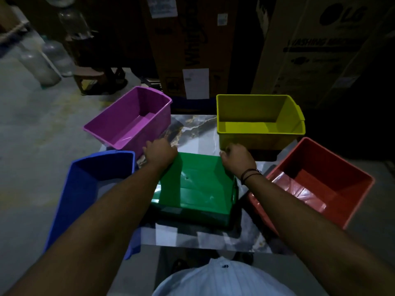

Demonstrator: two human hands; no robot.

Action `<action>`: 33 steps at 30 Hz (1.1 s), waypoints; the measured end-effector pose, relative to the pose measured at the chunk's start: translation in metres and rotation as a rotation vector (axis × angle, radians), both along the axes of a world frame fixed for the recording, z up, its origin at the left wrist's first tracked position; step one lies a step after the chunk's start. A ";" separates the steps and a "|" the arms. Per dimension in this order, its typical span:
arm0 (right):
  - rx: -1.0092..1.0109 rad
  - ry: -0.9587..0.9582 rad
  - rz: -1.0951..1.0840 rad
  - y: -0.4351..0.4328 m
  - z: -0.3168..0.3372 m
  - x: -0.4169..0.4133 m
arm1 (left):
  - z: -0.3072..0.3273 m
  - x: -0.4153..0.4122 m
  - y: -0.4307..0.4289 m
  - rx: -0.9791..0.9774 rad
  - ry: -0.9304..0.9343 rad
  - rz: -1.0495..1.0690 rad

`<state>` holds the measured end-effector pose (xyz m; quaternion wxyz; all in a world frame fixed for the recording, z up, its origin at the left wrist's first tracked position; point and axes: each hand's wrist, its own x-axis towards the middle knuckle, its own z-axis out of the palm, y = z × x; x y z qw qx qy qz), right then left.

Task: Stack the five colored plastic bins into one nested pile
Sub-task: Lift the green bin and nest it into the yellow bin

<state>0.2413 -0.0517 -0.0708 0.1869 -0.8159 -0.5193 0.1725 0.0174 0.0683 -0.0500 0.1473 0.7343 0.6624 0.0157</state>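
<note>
Five plastic bins stand on a small marble-patterned table (192, 129). The green bin (196, 189) is in the middle, nearest me. My left hand (160, 151) grips its far left corner and my right hand (238, 157) grips its far right corner. A purple bin (130, 118) sits at the back left, a yellow bin (258, 120) at the back right. The blue bin (89, 189) hangs over the table's left side, the red bin (316, 180) over its right side. All four outer bins are open side up and hold nothing.
Tall cardboard appliance boxes (320, 50) stand close behind the table. Large clear water jugs (42, 60) and a low brown stool (89, 77) are on the concrete floor at the back left. The room is dim.
</note>
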 end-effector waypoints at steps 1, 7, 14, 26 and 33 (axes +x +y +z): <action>-0.023 0.019 -0.044 -0.002 -0.003 -0.003 | -0.001 -0.003 -0.001 -0.010 -0.018 -0.010; -0.133 0.233 -0.269 -0.013 -0.007 -0.014 | -0.008 -0.011 -0.008 -0.152 -0.109 0.030; -0.072 0.347 -0.359 -0.022 0.002 -0.033 | 0.003 -0.008 -0.014 -0.129 -0.167 0.039; 0.218 0.425 -0.617 -0.027 0.039 -0.015 | 0.055 -0.032 0.017 -0.061 -0.425 0.192; 0.137 0.658 -0.688 -0.028 0.047 -0.017 | 0.058 -0.041 0.019 -0.225 -0.635 0.268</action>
